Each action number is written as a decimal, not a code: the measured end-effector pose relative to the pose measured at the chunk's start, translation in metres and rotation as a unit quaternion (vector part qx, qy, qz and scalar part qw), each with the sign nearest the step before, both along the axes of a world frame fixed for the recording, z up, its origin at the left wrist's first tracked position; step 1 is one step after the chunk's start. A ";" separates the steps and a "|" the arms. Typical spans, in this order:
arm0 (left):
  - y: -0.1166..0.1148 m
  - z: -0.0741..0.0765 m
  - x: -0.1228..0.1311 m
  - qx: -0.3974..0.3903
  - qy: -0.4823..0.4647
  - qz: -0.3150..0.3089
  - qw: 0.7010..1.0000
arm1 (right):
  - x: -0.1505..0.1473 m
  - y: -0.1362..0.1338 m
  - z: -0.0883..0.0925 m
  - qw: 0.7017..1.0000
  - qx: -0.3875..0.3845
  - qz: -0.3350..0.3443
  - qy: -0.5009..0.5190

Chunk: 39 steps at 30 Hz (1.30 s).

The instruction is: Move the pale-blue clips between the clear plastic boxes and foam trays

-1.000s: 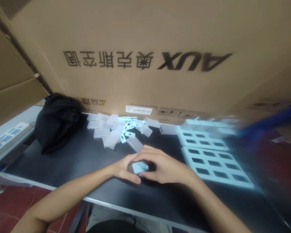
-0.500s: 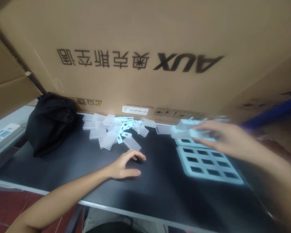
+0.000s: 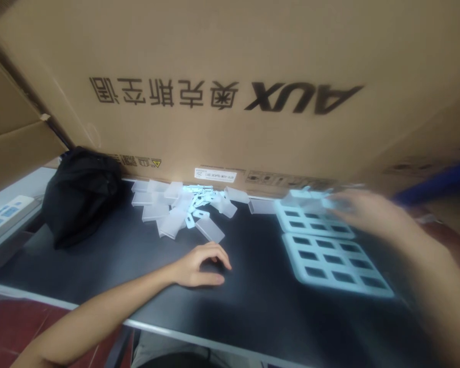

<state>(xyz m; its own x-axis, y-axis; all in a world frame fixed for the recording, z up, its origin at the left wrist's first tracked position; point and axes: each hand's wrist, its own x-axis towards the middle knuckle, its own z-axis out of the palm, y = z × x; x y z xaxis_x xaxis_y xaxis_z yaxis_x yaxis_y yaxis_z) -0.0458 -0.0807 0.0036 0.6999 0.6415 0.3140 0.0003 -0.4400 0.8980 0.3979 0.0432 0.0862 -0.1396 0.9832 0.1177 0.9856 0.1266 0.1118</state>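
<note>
My left hand (image 3: 203, 264) rests on the black tabletop, thumb and curled fingers apart, with nothing between them. Just beyond it lies a loose pile of translucent flat cases (image 3: 172, 223) around small light-blue plastic pieces (image 3: 197, 203). My right hand (image 3: 362, 212) is smeared by motion at the far right, over the back edge of a light-blue grid frame (image 3: 316, 217). Translucent pieces (image 3: 297, 198) show beside its fingertips; whether it grips one is unclear. A second light-blue grid frame (image 3: 333, 259) with rectangular openings lies nearer me.
A large cardboard box (image 3: 222, 138) with upside-down print stands along the table's back. To the left are a black cloth bag (image 3: 80, 197) and a white power strip (image 3: 9, 214). A blue bar (image 3: 437, 179) slants in at the right.
My right hand has moved right, uncovering more of the back grid frame. The left hand stays almost in place, its fingers slightly more curled. The view has shifted a little.
</note>
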 end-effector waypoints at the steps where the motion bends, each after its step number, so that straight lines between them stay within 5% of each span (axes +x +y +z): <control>1: 0.000 0.000 0.000 0.000 0.001 -0.001 1.000 | 0.002 0.001 0.001 1.000 -0.018 0.003 -0.006; 7: 0.000 0.001 0.000 -0.003 0.004 -0.004 1.000 | 0.006 0.002 0.002 0.996 -0.088 0.017 -0.028; 25: 0.000 0.000 0.001 -0.007 0.003 -0.005 1.000 | 0.001 -0.014 -0.027 0.999 0.010 -0.037 -0.011; 35: -0.001 0.000 0.000 -0.003 0.000 -0.008 1.000 | -0.008 -0.018 -0.021 0.999 -0.025 -0.042 -0.007; 39: -0.001 -0.001 0.001 0.003 -0.002 -0.005 1.000 | -0.022 -0.025 -0.020 0.997 0.073 0.003 -0.024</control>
<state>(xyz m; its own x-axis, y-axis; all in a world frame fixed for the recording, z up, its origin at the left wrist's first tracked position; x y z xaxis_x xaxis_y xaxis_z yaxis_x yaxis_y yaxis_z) -0.0452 -0.0817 0.0022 0.7051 0.6330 0.3198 -0.0071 -0.4446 0.8957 0.3762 0.0177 0.0665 -0.1545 0.9550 0.2530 0.9781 0.1117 0.1759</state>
